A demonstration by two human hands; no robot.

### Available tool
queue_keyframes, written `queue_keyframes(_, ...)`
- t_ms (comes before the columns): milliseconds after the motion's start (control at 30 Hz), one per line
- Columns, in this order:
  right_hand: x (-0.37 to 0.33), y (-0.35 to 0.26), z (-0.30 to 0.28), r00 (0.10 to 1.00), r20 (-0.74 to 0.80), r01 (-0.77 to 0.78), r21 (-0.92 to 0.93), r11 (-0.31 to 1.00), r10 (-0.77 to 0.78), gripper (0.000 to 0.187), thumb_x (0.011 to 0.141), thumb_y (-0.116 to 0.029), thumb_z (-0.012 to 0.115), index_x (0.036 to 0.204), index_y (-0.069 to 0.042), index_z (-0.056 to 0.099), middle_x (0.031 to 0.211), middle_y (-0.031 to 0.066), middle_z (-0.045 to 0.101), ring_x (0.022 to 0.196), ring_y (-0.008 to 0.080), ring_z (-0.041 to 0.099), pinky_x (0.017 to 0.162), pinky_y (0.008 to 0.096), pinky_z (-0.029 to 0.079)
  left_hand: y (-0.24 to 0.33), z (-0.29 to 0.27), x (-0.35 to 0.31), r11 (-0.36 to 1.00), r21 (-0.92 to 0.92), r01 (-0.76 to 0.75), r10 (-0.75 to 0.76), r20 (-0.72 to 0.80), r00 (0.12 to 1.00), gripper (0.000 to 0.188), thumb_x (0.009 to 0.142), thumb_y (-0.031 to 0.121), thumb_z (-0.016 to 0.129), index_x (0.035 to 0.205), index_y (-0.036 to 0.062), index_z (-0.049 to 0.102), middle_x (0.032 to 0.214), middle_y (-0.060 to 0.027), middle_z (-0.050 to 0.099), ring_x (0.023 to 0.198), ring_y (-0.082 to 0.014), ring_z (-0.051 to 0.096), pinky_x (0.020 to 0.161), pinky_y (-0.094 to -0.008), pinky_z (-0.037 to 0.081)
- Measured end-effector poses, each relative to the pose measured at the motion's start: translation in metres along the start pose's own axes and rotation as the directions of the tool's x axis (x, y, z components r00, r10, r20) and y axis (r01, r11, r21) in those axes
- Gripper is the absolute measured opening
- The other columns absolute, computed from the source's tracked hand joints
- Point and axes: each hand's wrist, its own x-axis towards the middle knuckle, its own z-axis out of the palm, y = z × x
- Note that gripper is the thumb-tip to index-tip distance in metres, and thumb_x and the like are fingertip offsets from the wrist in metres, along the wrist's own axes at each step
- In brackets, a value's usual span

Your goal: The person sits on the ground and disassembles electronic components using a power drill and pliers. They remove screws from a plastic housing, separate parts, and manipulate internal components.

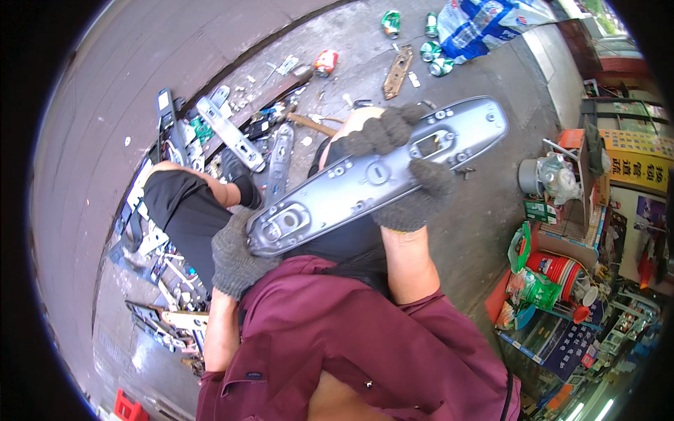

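A long silver-grey door-lock panel (330,186) with rounded ends, cut-outs and small screw posts lies slantwise across my lap, raised off the ground. My left hand (242,256), in a dark grey knitted glove, grips its lower left end. My right hand (418,200), gloved alike, holds it nearer the upper right end. The right thumb presses on the panel's face by an oblong opening, and the gloved fingers curl over the far edge. Most of the right palm is hidden beneath the panel.
Past my knees lie another silver panel (232,133), a grey panel (279,161), a wooden handle (312,125) and scattered lock parts. A rusty plate (398,72), a red can (326,63), green cans (391,24) and a blue-white bag (477,28) lie farther off. Crowded shelves (562,281) stand right.
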Motion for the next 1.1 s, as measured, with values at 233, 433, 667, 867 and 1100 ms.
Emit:
queue_keyframes(233, 0.003, -0.002, 0.010, 1.000, -0.001, 0.016, -0.003, 1.000, -0.016, 0.062, 0.070, -0.018, 0.072, 0.128, -0.009, 0.053, 0.099, 0.0029, 0.050, 0.090, 0.0177, 0.047, 0.090, 0.0380, 0.040, 0.002, 0.012, -0.006, 0.999, 0.038, -0.033, 0.036, -0.077, 0.996, 0.066, 0.061, 0.032, 0.090, 0.116, 0.0064, 0.065, 0.101, -0.0180, 0.071, 0.092, -0.0403, 0.071, 0.080, -0.0451, 0.056)
queue_keyframes(433, -0.003, 0.000, -0.003, 0.975, -0.217, 0.031, -0.116, 0.993, -0.055, 0.061, 0.081, -0.029, 0.065, 0.136, -0.003, 0.053, 0.119, 0.0139, 0.060, 0.110, 0.0303, 0.057, 0.104, 0.0529, 0.043, -0.001, 0.001, 0.000, 0.988, 0.144, -0.063, 0.084, -0.149, 0.985, 0.068, 0.057, 0.030, 0.090, 0.116, 0.0060, 0.066, 0.104, -0.0166, 0.071, 0.094, -0.0387, 0.070, 0.083, -0.0440, 0.056)
queue_keyframes(667, -0.013, 0.015, -0.009, 0.971, -0.238, -0.042, -0.052, 0.998, 0.029, 0.059, 0.095, -0.035, 0.063, 0.141, 0.000, 0.051, 0.133, 0.0204, 0.062, 0.123, 0.0356, 0.061, 0.109, 0.0568, 0.045, -0.006, -0.005, 0.000, 0.984, 0.172, -0.035, 0.056, -0.117, 0.992, 0.071, 0.055, 0.030, 0.091, 0.117, 0.0069, 0.067, 0.104, -0.0160, 0.072, 0.095, -0.0381, 0.071, 0.083, -0.0443, 0.056)
queue_keyframes(867, -0.031, 0.050, 0.004, 0.918, -0.381, -0.217, -0.247, 0.945, 0.111, 0.057, 0.097, -0.020, 0.064, 0.146, 0.003, 0.046, 0.137, 0.0270, 0.058, 0.125, 0.0394, 0.059, 0.111, 0.0557, 0.044, -0.007, -0.001, -0.001, 0.986, 0.167, -0.017, 0.041, -0.139, 0.989, 0.072, 0.057, 0.033, 0.091, 0.119, 0.0065, 0.065, 0.104, -0.0149, 0.071, 0.095, -0.0370, 0.071, 0.082, -0.0440, 0.057)
queue_keyframes(1100, -0.043, 0.058, -0.007, 0.863, -0.488, -0.312, -0.312, 0.897, 0.130, 0.045, 0.096, -0.005, 0.064, 0.140, 0.001, 0.054, 0.132, 0.0168, 0.065, 0.120, 0.0302, 0.064, 0.109, 0.0424, 0.046, -0.008, -0.002, -0.006, 0.979, 0.205, -0.022, 0.058, -0.175, 0.983, 0.075, 0.060, 0.038, 0.092, 0.121, 0.0062, 0.063, 0.105, -0.0137, 0.070, 0.095, -0.0351, 0.071, 0.079, -0.0437, 0.056)
